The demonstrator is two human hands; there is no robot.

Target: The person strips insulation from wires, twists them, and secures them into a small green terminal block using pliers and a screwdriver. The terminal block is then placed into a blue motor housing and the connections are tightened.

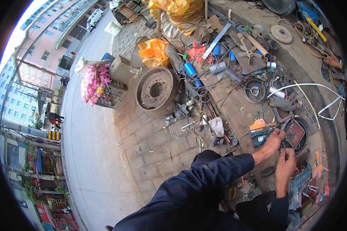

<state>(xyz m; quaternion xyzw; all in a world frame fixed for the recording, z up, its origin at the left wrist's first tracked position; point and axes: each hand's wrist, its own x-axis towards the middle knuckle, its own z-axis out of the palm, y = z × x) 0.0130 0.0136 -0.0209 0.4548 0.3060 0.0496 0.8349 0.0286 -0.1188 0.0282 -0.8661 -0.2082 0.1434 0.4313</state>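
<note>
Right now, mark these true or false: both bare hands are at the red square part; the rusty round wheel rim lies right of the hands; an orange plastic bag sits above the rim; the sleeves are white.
1. Both hands work at the red square part: true; the left hand and right hand meet beside it.
2. The rusty round wheel rim lies right of the hands: false; it lies to their left.
3. An orange plastic bag sits above the rim: true.
4. The sleeves are white: false; the sleeves are dark blue.

A rusty wheel rim (pixel 156 91) stands on the brick paving, beside an orange plastic bag (pixel 153 52) and scattered scrap.
</note>
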